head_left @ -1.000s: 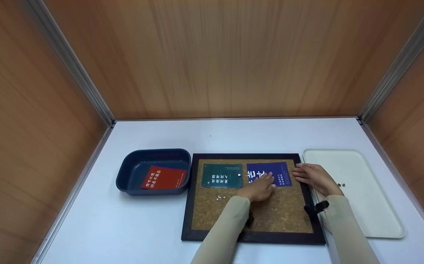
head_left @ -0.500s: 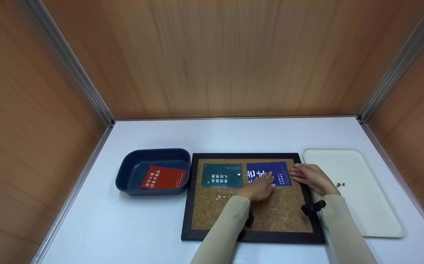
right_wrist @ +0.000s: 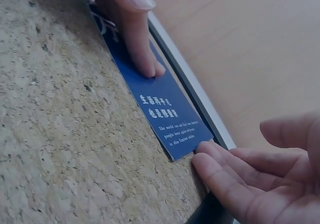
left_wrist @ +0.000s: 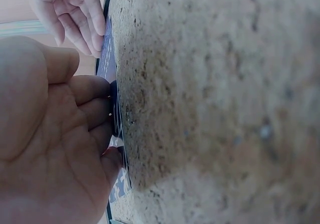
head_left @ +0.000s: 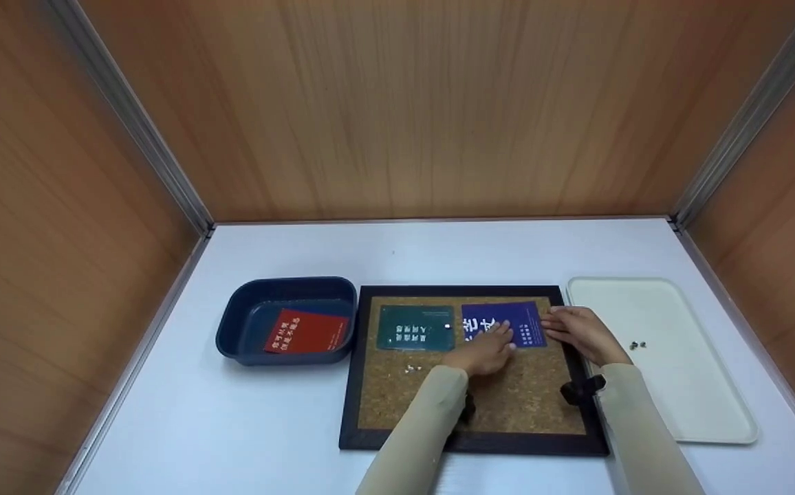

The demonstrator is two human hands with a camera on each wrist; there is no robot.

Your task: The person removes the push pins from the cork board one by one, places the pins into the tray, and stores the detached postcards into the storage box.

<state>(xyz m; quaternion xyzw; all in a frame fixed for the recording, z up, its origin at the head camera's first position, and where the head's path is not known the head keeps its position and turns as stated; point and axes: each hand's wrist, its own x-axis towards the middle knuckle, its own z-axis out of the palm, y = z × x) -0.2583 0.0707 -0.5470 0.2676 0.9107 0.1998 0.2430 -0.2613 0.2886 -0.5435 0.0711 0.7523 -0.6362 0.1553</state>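
A purple-blue card (head_left: 525, 316) with white lettering lies on the upper right of a cork board (head_left: 507, 409) with a dark frame. My left hand (head_left: 485, 352) rests on this card, its fingertips (right_wrist: 148, 67) pressing the surface. At the card's right end is my right hand (head_left: 586, 335); in the right wrist view its extended fingertips (right_wrist: 202, 159) touch the card's short edge. A dark green card (head_left: 415, 323) lies to the left on the cork, with a small pale pin head (head_left: 447, 326) near its right edge. Below it sit several small pins (head_left: 412, 369).
Left of the board stands a dark blue tub (head_left: 239, 320) holding a red card (head_left: 307, 330). A pale tray (head_left: 686, 399) lies on the right, with a few small metallic pieces (head_left: 637, 345) in it. Wooden panels (head_left: 439, 110) enclose the white table (head_left: 184, 412).
My right hand has shifted slightly left, bringing its fingertips up to the card's right end. The left hand stays in place on the card.
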